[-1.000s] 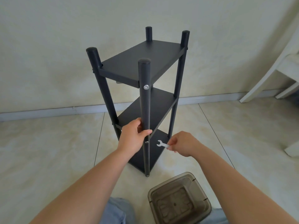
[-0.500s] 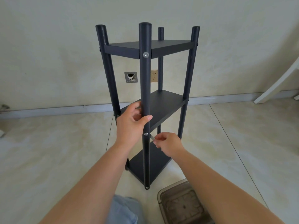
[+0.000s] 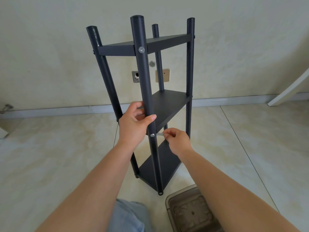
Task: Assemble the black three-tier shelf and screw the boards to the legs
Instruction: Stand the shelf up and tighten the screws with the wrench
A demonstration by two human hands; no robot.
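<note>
The black three-tier shelf (image 3: 168,104) stands upright on the tiled floor (image 3: 250,139) near the wall. The left hand (image 3: 133,124) grips its front leg (image 3: 147,101); the right hand (image 3: 178,139) pinches a small wrench (image 3: 160,134) beside the middle screw (image 3: 152,135). A brown plastic box (image 3: 189,213) sits just beside the shelf's foot.

A black three-tier shelf (image 3: 168,104) is seen standing upright on its four round legs, all three boards already fitted between them. The nearest leg (image 3: 145,91) is gripped by the left hand (image 3: 133,126) just above its middle screw (image 3: 152,135), at the level of the middle board (image 3: 168,106). A silver screw head (image 3: 141,49) is set in this leg well above the grip, at the top board (image 3: 143,46), and another (image 3: 160,193) far below, at the leg's foot beside the bottom board (image 3: 160,169). A small flat silver wrench (image 3: 160,134) is pinched by the right hand (image 3: 177,141) just right of the middle screw.
</note>
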